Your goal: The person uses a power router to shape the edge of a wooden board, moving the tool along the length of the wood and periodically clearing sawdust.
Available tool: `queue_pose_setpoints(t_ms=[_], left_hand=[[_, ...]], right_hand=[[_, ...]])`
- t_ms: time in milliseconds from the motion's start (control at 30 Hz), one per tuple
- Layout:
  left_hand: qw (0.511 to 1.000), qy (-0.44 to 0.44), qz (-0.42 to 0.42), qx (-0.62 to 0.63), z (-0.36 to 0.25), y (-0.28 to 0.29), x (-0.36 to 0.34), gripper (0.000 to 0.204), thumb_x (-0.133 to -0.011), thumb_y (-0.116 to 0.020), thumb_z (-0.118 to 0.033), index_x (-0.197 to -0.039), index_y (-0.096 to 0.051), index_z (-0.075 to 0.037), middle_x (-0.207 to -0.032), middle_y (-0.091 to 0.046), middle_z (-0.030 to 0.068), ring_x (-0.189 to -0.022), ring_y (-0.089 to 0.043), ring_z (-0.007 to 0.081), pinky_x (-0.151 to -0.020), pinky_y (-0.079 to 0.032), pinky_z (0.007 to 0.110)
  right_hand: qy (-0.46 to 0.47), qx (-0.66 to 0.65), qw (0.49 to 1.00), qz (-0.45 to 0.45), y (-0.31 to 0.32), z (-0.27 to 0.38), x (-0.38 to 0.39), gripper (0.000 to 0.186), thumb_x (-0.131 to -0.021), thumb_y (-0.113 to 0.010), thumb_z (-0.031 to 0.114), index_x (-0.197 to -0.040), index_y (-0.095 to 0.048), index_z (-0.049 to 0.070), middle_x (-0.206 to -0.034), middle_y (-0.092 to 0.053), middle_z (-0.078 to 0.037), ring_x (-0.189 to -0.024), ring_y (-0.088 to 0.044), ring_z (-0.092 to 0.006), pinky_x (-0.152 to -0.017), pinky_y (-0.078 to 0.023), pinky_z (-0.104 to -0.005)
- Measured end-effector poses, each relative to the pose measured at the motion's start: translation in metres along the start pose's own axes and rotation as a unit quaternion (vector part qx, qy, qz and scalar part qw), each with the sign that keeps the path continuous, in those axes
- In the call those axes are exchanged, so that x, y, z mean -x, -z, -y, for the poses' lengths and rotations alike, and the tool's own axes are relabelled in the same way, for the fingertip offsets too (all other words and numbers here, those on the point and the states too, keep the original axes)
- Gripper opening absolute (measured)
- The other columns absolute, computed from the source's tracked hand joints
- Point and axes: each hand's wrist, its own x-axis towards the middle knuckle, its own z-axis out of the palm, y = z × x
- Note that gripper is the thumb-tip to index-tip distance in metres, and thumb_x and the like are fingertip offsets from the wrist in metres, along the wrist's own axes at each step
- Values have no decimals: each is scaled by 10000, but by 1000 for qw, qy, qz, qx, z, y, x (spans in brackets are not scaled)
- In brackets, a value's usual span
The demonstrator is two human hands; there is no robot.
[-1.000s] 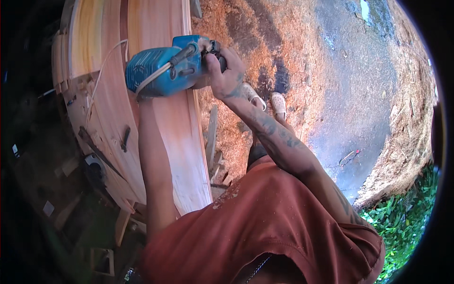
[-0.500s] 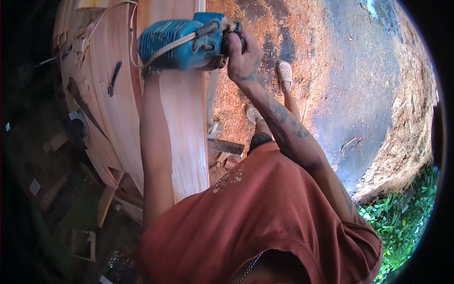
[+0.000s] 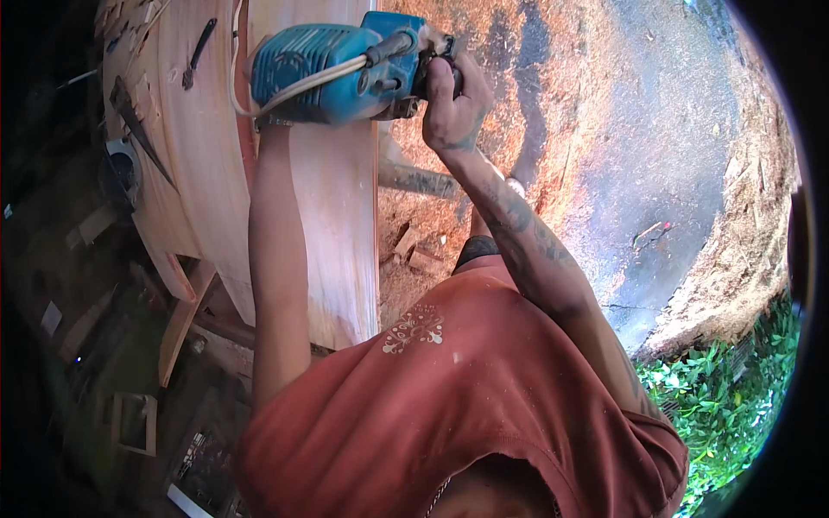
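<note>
Overhead view of a person working a blue electric planer (image 3: 332,69) along a pale wooden plank (image 3: 332,224). The right hand (image 3: 449,104) is closed around the tool's rear handle, fingers wrapped tight. The left hand is hidden behind the tool body; only the left forearm (image 3: 276,259) shows, running up to the tool's front end, so whether that hand grips or merely presses cannot be told. The planer sits on the plank directly between the two hands, its white cord (image 3: 285,86) looping off the side nearest the left wrist. Compared with the earlier views, the tool and both hands now lie farther along the plank, away from the body, and the arms are more extended; this suggests a forward pass is under way, with the planed stretch lying under the left forearm. Beyond the right hand, sawdust (image 3: 553,112) covers the ground. Beside the left forearm lies a second board (image 3: 186,155) with dark tools on it.
</note>
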Motion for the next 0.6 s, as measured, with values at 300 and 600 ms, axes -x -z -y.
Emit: queue_pose_setpoints(t_ms=[300,600], left_hand=[[998,44,-10,-36,-17,62,173,307,-799,-695,-297,-745,-668,4,-642,-642,78,-617,-593,175,-574,-447,370],[996,64,-38,-46,-30,115,283,307,-793,-691,-298,-741,-667,3,-640,-641,84,-614,-597,182,-574,-446,374]], right_hand=[[-33,-81,995,38,56,39,137,350,-919,-688,342,-875,-636,-1,-744,-491,-114,-656,-498,-249,-603,-386,-381],[-45,-59,992,99,98,55,236,332,-863,-753,331,-969,-677,26,-815,-554,-150,-711,-587,-321,-628,-476,-411]])
